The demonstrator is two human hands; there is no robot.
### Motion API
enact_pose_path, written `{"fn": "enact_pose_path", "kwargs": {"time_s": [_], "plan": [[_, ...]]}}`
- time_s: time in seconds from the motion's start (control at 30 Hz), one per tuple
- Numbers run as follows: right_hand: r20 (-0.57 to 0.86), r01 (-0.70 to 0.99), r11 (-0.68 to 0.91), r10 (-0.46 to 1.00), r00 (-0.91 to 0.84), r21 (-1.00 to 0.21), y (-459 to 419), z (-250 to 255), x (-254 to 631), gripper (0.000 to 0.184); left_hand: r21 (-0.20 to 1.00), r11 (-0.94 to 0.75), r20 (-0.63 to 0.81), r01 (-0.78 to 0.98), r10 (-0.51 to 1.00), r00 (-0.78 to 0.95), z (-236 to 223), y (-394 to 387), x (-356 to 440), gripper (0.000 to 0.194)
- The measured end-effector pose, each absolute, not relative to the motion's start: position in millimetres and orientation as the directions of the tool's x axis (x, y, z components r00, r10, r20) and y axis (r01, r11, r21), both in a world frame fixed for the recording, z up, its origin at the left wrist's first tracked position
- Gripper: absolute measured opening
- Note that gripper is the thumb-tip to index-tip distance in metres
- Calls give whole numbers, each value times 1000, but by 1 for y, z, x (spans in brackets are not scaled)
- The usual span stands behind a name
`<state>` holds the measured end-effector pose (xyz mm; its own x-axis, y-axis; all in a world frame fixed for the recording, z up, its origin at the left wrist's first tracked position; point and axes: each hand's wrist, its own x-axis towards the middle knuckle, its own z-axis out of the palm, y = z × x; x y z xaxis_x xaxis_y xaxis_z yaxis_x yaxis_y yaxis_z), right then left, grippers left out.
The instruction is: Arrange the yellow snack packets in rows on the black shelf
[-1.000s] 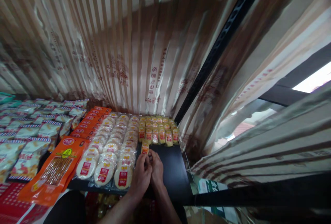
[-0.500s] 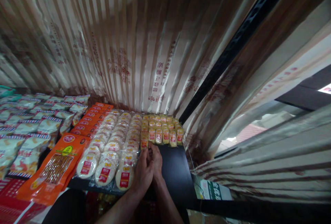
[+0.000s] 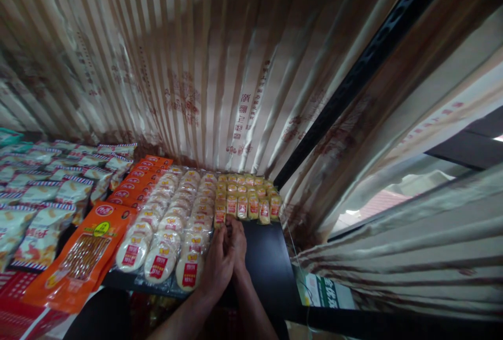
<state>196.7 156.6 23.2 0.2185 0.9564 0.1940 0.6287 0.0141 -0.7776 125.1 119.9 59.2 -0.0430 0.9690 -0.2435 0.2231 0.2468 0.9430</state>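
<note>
My left hand [image 3: 217, 260] and my right hand [image 3: 237, 243] are close together over the dark shelf, their fingers curled inward. The left fingertips meet the near end of a small yellow snack packet [image 3: 220, 216] at the front of the leftmost column. Beside that packet are the fingers of my right hand; what they hold, if anything, is hidden. Several rows of similar yellow packets [image 3: 253, 205] stand just beyond. Left of my hands, columns of round white rice crackers in clear wrappers [image 3: 189, 271] overlap one another.
Orange snack bags [image 3: 88, 245] and white-blue snack bags [image 3: 45, 232] fill the left side. The black shelf [image 3: 267, 261] ends at the right, by a dark slanted post [image 3: 334, 104]. Pleated printed curtain [image 3: 220, 67] hangs behind. A red basket [image 3: 23, 298] is lower left.
The view has shifted very slightly. Both hands stay in nearly the same place by the front yellow packet, and the rows look unchanged.
</note>
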Motion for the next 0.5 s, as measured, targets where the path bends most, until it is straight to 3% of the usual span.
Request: {"fn": "enact_pose_path", "kwargs": {"time_s": [0.33,0.5], "plan": [[240,513,91,942,232,-853,150,22,198,28,925,300,-302,233,953,-28,63,122,126,57],[279,551,125,938,205,-825,150,21,197,19,917,270,-283,293,959,3,61,123,129,59]]}}
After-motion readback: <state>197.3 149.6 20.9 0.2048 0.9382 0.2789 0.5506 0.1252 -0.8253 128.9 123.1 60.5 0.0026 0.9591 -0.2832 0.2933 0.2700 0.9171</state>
